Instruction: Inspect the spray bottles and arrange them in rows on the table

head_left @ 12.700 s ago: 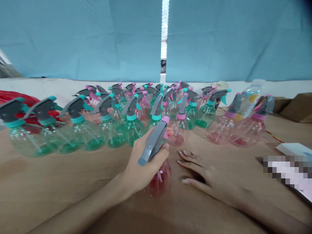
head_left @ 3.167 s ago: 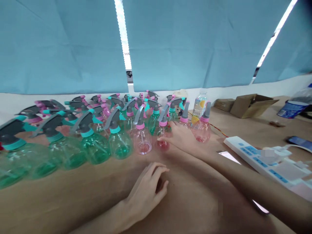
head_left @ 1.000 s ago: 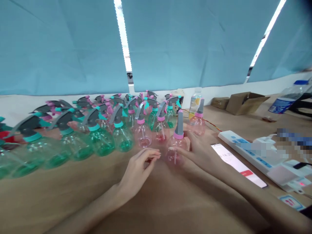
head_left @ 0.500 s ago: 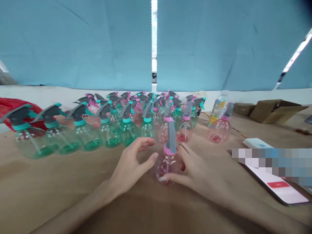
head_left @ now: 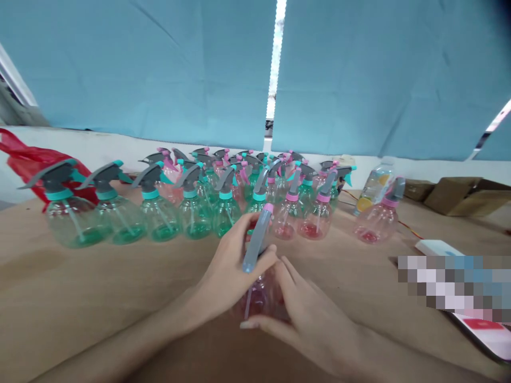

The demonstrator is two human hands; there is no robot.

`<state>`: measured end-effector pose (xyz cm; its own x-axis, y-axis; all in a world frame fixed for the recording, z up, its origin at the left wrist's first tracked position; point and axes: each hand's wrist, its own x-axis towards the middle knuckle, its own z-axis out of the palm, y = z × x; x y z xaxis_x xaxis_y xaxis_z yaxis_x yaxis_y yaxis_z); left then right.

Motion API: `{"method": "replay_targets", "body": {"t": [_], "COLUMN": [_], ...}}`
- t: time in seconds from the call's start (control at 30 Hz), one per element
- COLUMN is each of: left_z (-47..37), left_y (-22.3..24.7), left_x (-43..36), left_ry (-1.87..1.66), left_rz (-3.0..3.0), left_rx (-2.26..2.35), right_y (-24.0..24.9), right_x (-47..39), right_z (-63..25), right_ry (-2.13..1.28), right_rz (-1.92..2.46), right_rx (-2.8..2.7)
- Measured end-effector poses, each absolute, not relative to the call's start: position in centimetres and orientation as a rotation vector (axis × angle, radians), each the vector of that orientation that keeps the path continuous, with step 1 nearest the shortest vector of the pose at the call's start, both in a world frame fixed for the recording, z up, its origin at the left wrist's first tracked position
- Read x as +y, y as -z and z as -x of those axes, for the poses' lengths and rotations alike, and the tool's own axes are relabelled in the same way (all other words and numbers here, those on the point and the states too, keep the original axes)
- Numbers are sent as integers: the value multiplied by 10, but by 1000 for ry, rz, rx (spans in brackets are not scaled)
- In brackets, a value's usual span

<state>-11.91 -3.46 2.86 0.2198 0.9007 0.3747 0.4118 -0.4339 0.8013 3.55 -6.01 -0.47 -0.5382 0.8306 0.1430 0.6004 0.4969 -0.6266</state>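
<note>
Close in front of me is a pink spray bottle (head_left: 257, 298) with a grey trigger head, tilted a little. My right hand (head_left: 305, 314) is wrapped round its clear body, thumb low on the near side. The fingers of my left hand (head_left: 231, 268) close about the bottle's neck, just under the grey trigger, and hide the collar. Beyond my hands stands a row of green spray bottles (head_left: 197, 215) with turquoise collars. Two pink spray bottles (head_left: 313, 218) follow at the row's right end, and another pink spray bottle (head_left: 373, 221) stands apart farther right.
More green and pink sprayers crowd behind the front row. A red plastic bag (head_left: 35, 159) lies at left. To the right are a bottle with a fruit print (head_left: 375, 183), an open cardboard box (head_left: 467, 197), a white box (head_left: 437, 247) and a partly blurred phone (head_left: 485, 335).
My left hand has moved from beside the bottle onto its neck. The bottle has come nearer to me and its trigger head has turned and tilted; my right hand still holds the body.
</note>
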Motion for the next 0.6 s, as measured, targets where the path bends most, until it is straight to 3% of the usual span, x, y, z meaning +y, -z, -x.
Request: {"method": "replay_targets", "body": {"t": [0.27,0.6], "left_z": [110,100], "left_y": [-24,-31], "left_x": [-30,-24], "left_ry": [-1317,-1267], "left_rz": [-1961,-2029], "left_rx": [1191,1185], "right_y": [41,80], "right_x": [-29,0], "right_z": [-78,-112], "right_ry": [-490,-388], "right_rz": [1172,1131], "right_rx": [-2469,-2466]}}
